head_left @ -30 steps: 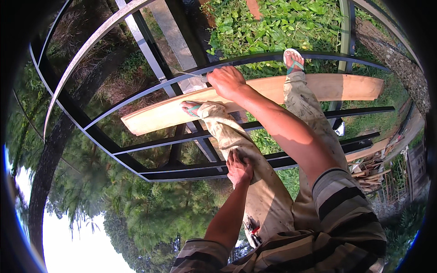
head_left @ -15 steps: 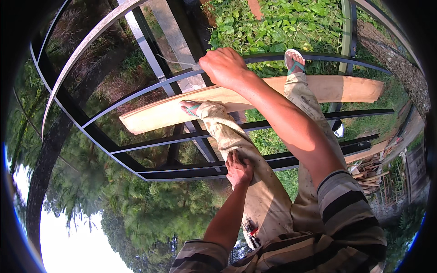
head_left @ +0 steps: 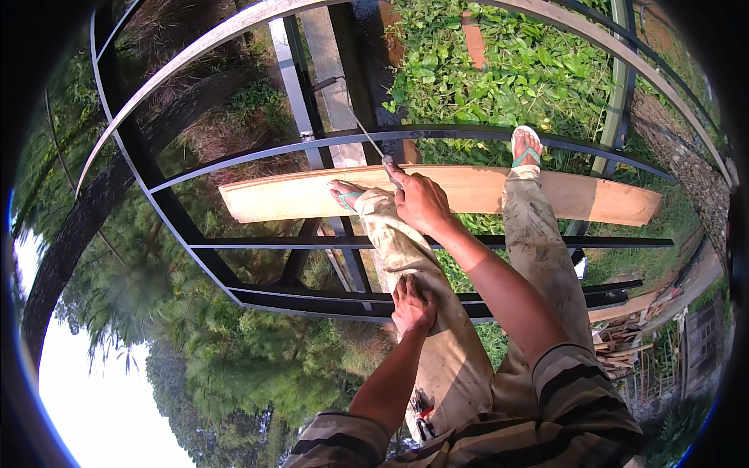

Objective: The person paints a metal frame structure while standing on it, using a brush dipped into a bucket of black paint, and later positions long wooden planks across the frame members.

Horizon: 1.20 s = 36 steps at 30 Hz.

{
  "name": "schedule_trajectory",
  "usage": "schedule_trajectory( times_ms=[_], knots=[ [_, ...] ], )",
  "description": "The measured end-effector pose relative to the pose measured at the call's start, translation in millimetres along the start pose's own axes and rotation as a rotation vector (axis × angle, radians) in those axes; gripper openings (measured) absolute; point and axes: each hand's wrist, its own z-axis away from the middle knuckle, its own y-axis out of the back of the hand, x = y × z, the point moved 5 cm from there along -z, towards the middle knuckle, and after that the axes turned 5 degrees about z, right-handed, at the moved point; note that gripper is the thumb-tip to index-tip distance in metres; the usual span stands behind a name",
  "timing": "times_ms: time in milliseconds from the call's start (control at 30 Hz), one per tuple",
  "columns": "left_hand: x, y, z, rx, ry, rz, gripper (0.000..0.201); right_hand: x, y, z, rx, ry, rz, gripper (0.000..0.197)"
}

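outdoors, up among trees, with white sky [head_left: 101,390] low at the far left and a dark trunk [head_left: 58,253] slanting across pine foliage. next, a pale curved rail [head_left: 184,58] over a black metal frame [head_left: 265,243]. across the frame, a light wooden plank [head_left: 472,186], probably laid crosswise over the bars as footing. beyond the plank, a thin-stemmed roller [head_left: 327,83] with a dark head, held out over or beside a pale grey beam [head_left: 321,39]; cannot tell of any contact. on the plank, the left foot [head_left: 343,193] in a sandal. then the left hand [head_left: 413,306], loosely parted over the left knee with nothing seen in its grasp, seemingly propped there for balance. slightly right and farther ahead, the right hand [head_left: 421,204], wrapped narrowly round the roller's handle, likely held from the rear for reach. near the left hip, a red-and-black item [head_left: 421,409], perhaps clipped or pocketed; cannot tell of a holder, and no container to be made out elsewhere. farther right, the right foot [head_left: 527,147] by the frame's curved bar, a wide stance likely for steadiness, with leafy plants [head_left: 499,86] ahead. at far right, stacked timber [head_left: 618,349].
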Motion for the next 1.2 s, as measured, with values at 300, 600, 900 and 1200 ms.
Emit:
schedule_trajectory(
  times_ms=[300, 600, 900, 1200],
  knots=[
    [-16, 42, -1, -0.067, 0.031, 0.110, 0.059, -74, -81, -15, 0.022, -0.120, -0.037, 0.068],
    [-72, 98, -12, -0.057, 0.063, 0.241, 0.055, -150, -69, -145, 0.282, -0.072, -0.010, 0.064],
    [-102, 128, -18, -0.042, 0.076, 0.265, 0.056, -133, -172, 2, 0.054, -0.162, 0.103, 0.078],
    [-116, 144, -24, 0.012, 0.028, 0.248, 0.053, -157, -109, -178, 0.321, -0.108, 0.123, 0.080]
  ],
)
